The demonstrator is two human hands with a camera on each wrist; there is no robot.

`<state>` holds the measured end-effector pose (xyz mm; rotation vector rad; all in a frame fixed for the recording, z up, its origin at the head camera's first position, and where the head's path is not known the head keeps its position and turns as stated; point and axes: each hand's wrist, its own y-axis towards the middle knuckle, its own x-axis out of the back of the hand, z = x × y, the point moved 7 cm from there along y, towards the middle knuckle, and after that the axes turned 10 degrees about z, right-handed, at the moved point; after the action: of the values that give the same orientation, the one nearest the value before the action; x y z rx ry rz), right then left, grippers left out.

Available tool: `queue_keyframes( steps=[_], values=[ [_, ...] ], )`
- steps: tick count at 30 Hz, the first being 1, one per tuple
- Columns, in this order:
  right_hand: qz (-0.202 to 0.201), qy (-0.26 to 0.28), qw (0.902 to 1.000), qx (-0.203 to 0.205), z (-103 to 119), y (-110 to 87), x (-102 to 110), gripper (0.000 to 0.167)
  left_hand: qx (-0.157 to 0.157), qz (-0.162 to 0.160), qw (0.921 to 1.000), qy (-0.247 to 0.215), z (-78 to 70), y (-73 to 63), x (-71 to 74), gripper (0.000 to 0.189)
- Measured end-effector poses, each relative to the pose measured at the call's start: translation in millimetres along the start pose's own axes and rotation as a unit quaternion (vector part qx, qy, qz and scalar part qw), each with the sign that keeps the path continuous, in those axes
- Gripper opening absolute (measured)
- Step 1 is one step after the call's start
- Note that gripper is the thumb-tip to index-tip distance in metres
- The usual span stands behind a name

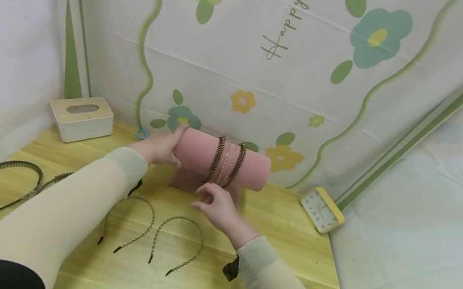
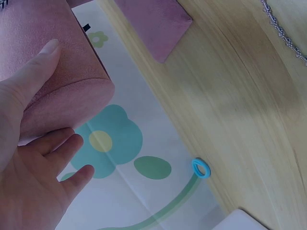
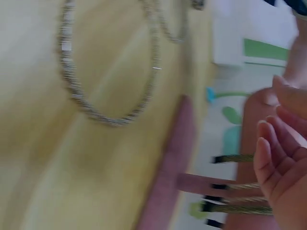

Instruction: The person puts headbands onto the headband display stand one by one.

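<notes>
Your left hand holds the left end of the pink roll, its thumb laid along the side and its fingers by the round end face. Your right hand, apart from the left, has its fingers loosely bent and nothing visible between them; it is just in front of the roll, close to the lower ends of the bands, though you cannot tell whether it touches one. The roll sits on its pink base near the middle of the worktop's back edge. Its long axis lies crosswise, roughly parallel to that edge, one end pointing left and the other right. Two dark headbands circle it on either side of two thin beaded headbands, their tips hanging downward. Nearer you, two slim headbands lie with arches toward the back edge and open ends toward the front. Two dark, wider hoops lie by the left edge, one partly hidden by your left sleeve. A tissue box occupies the back left corner, a blue ring just beside it, and a yellow clock leans near the back right corner.
</notes>
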<state>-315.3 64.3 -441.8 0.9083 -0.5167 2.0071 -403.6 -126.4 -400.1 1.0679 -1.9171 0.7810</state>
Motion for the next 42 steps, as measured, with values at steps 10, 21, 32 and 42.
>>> queue_keyframes(
  steps=[10,21,32,42],
  values=[
    [0.108,-0.015,0.9887,-0.103,-52.1,2.0,-53.8,0.024,0.000,0.005,1.0000,0.003,-1.2,0.5,0.0,0.117],
    [0.094,-0.083,0.9854,-0.116,-62.7,-0.6,-66.7,0.016,-0.002,0.009,1.0000,-0.003,-6.4,-2.1,0.4,0.115],
    [0.090,0.067,0.9804,-0.162,-70.1,-10.1,-62.6,0.010,-0.001,0.013,0.9999,-0.004,-4.8,-2.2,0.2,0.115],
    [0.192,0.337,0.9071,-0.162,-71.0,-29.2,-38.6,0.026,-0.001,0.010,0.9999,-0.005,0.1,0.4,-0.2,0.116]
  ],
)
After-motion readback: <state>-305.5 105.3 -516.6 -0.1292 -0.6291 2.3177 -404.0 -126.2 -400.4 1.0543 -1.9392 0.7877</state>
